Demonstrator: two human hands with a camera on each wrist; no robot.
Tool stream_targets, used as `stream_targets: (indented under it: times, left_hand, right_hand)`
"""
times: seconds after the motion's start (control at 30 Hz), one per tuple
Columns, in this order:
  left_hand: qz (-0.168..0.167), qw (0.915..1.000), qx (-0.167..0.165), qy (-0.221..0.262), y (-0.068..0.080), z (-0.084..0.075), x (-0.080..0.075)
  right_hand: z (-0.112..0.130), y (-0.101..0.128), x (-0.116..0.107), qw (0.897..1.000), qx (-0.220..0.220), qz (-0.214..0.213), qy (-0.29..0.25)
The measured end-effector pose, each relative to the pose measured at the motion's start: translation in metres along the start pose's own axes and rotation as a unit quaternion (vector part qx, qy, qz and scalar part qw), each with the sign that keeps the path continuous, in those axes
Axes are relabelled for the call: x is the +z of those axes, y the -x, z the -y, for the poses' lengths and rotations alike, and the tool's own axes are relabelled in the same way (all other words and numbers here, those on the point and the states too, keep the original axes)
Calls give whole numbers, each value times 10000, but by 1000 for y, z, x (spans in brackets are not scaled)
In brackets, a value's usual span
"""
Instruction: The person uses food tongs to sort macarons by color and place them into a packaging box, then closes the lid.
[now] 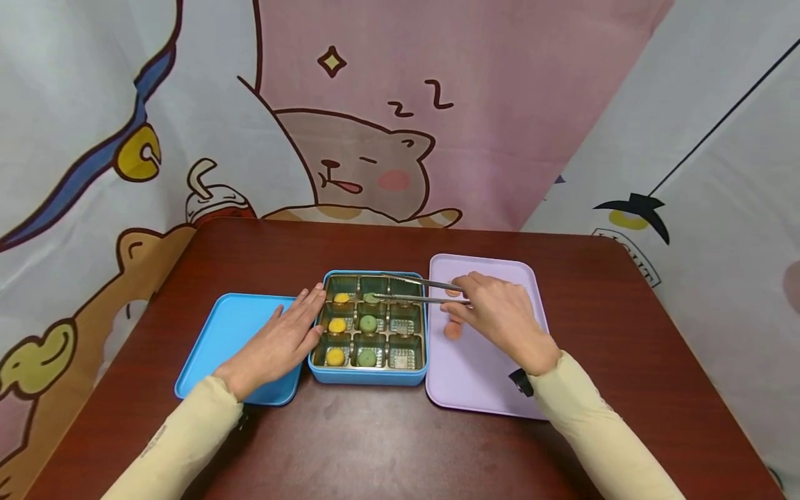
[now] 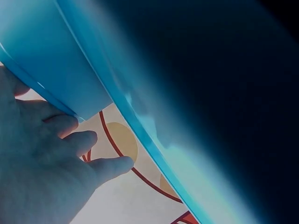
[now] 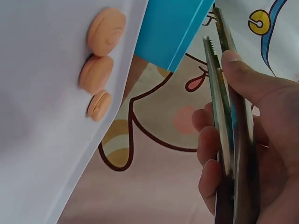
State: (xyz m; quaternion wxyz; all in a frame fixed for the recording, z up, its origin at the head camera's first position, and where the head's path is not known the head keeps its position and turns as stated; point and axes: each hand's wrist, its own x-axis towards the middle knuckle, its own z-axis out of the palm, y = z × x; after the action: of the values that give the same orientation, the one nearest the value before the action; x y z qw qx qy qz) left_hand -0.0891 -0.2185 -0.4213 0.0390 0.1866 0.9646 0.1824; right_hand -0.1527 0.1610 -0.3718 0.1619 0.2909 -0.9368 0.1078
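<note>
My left hand (image 1: 278, 347) lies with straight fingers against the left side of a blue lunch box (image 1: 369, 377). My right hand (image 1: 509, 316) grips metal tongs (image 1: 421, 301), whose tips reach over the far row of the box, a little apart in the right wrist view. One green macaron (image 1: 371, 298) in the far middle compartment is partly covered by the tongs. Two other green macarons (image 1: 367, 324) sit nearer in the middle column. Yellow macarons (image 1: 337, 325) fill the left column, one per compartment. On the purple tray (image 1: 481, 385) are three orange macarons (image 3: 107, 32).
A flat blue lid (image 1: 228, 333) lies on the table left of the box, partly under my left forearm. The tray stands right beside the box. Behind the dark brown table (image 1: 375, 444) hangs a cartoon-printed cloth (image 1: 500, 90).
</note>
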Motion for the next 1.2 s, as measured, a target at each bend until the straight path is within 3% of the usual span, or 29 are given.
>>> stream_targets:
  times: [0.67,1.2]
  left_hand:
    - [-61,10000,-43,-1,3,3,-1]
    - [-64,10000,49,-5,0,2,1]
  right_hand:
    - [-28,68,-25,9954,213,-935,-70]
    - [-56,118,-28,9949,440,-873,-242]
